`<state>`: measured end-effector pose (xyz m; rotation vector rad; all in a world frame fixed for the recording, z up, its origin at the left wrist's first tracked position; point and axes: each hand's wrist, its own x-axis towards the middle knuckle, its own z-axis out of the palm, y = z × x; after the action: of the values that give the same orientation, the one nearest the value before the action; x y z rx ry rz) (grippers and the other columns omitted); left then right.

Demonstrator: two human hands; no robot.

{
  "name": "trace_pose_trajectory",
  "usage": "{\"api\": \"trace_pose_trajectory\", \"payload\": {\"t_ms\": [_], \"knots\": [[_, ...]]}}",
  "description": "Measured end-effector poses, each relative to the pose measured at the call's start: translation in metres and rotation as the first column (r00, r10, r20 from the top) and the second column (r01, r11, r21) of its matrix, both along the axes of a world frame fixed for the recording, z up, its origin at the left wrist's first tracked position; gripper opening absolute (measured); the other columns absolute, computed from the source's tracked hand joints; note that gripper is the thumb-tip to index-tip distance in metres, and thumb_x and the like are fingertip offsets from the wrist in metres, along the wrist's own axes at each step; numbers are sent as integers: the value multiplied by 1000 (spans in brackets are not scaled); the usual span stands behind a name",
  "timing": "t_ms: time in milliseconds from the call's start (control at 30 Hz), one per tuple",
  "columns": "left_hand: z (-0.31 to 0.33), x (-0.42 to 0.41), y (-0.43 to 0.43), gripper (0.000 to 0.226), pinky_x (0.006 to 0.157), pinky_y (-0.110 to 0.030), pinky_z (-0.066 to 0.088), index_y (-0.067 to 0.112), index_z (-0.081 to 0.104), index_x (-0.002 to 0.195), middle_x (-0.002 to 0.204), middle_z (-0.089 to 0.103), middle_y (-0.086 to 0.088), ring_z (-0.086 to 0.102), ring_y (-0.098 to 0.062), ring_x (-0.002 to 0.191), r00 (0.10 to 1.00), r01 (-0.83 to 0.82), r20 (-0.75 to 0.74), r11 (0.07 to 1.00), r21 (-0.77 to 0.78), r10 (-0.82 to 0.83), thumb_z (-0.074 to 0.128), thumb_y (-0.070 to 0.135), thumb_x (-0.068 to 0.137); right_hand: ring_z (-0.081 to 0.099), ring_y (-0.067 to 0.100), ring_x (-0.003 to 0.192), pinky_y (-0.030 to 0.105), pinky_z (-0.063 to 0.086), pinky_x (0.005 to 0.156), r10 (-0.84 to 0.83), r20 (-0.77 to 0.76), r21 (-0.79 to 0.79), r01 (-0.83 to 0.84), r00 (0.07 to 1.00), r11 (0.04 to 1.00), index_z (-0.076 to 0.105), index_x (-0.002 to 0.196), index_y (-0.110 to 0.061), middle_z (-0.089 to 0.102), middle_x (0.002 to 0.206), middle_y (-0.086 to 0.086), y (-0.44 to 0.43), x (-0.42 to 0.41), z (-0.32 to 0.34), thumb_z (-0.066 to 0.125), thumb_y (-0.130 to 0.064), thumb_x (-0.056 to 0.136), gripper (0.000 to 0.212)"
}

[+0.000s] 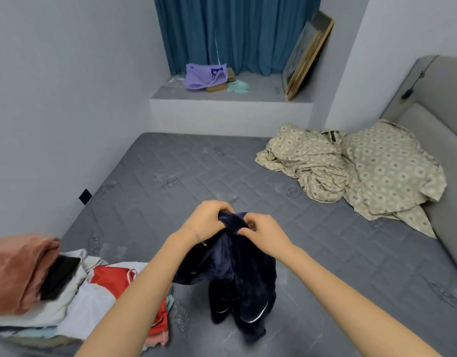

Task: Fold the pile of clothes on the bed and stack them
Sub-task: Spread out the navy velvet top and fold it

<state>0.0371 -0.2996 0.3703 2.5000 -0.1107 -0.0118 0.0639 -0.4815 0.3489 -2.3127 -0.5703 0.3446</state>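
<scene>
pinching the dark navy garment (pixel 235 269) aloft, left hand (pixel 205 219) and right hand (pixel 263 234) close together.

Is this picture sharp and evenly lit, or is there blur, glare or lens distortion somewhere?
Head view: soft, even light, no glare; the wide lens bends the headboard; the clothes pile at the lower left looks smeared; the navy garment, gripped by left hand and right hand, shows little fold detail.
</scene>
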Motion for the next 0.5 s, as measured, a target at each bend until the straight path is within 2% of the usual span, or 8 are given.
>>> {"api": "trace_pose_trajectory", "payload": {"t_ms": [100, 167, 267, 367, 433, 500], "knots": [[0, 1, 12, 14, 69, -9, 42, 16, 69, 92, 88, 69, 5, 62, -6, 81, 999, 36, 25, 993, -110, -33, 67, 9, 80, 48, 15, 65, 26, 35, 60, -74, -64, 97, 80, 995, 992, 59, 76, -5, 57, 69, 3, 6, 7, 1, 68, -17, 83, 17], [-5, -2, 29, 17, 72, -9, 42, 15, 67, 98, 92, 69, 5, 61, -6, 84, 999, 52, 23, 988, -148, -49, 69, 12, 82, 49, 8, 62, 24, 36, 60, -114, -164, 222, 149, 980, 964, 59, 73, -12, 56, 67, -1, 14, 9, 6, 65, -11, 86, 14], [-20, -9, 65, 18, 71, -15, 36, 12, 64, 103, 99, 66, 3, 58, -12, 91, 997, 54, -50, 994, -98, -59, 67, 15, 85, 51, 8, 61, 22, 36, 57, -143, -359, 442, 303, 922, 844, 63, 82, -15, 58, 72, 0, 28, 11, 25, 57, -7, 92, 14], [-38, -18, 98, 1, 69, -17, 37, 17, 62, 92, 94, 64, 4, 59, -15, 90, 991, 17, -127, 994, -110, -31, 62, 16, 91, 50, 10, 59, 24, 34, 54, -84, -436, 549, 338, 896, 764, 62, 90, -12, 57, 69, -3, 40, 14, 47, 53, -11, 94, 10], [-45, -20, 109, 5, 66, -12, 40, 17, 64, 89, 88, 66, 3, 59, -12, 83, 988, -47, -152, 984, -174, 20, 61, 20, 92, 49, 17, 67, 30, 33, 58, -54, -432, 576, 321, 900, 752, 63, 92, -13, 56, 77, 4, 46, 14, 54, 57, -21, 90, 11], [-42, -13, 118, 15, 62, -21, 41, 17, 62, 76, 73, 62, 2, 54, -12, 70, 985, -120, -143, 978, -172, 96, 61, 20, 91, 47, 23, 78, 36, 33, 66, -87, -418, 569, 335, 904, 751, 63, 95, -12, 54, 86, 11, 45, 13, 55, 56, -24, 92, 14]]}}
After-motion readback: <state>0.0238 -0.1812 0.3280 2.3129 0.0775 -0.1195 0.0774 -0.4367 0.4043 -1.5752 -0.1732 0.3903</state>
